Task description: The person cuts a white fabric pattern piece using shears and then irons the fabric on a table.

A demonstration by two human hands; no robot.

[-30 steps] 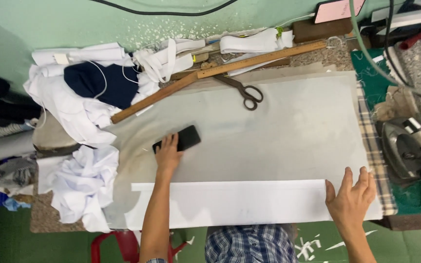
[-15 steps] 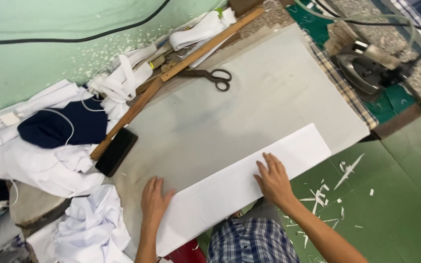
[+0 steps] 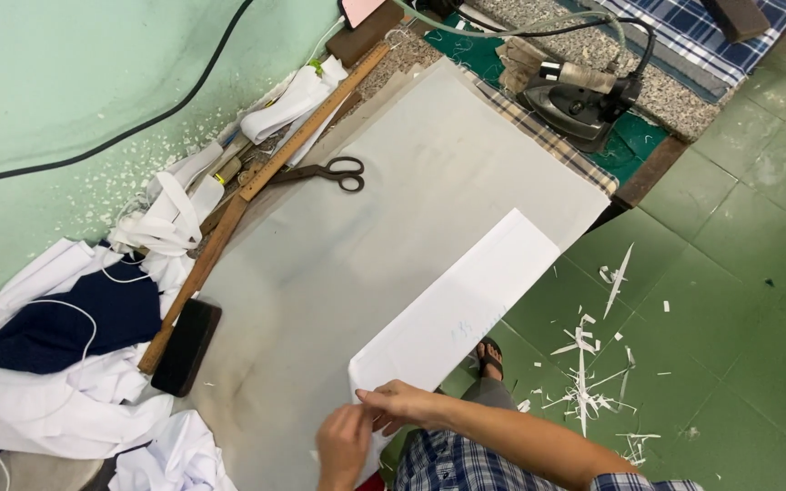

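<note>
Both hands at counter's (image 3: pixel 338 300) near edge: left hand (image 3: pixel 346 444) & right hand (image 3: pixel 400 403) pinch white strip's (image 3: pixel 466 300) end, fingers curled

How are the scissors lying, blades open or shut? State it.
Shut. The scissors lie flat on the table beside the wooden ruler, handles together, blades forming one closed line.

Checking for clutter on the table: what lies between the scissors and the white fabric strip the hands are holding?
In the head view, only bare grey table cover lies between the scissors and the white fabric strip.
</note>
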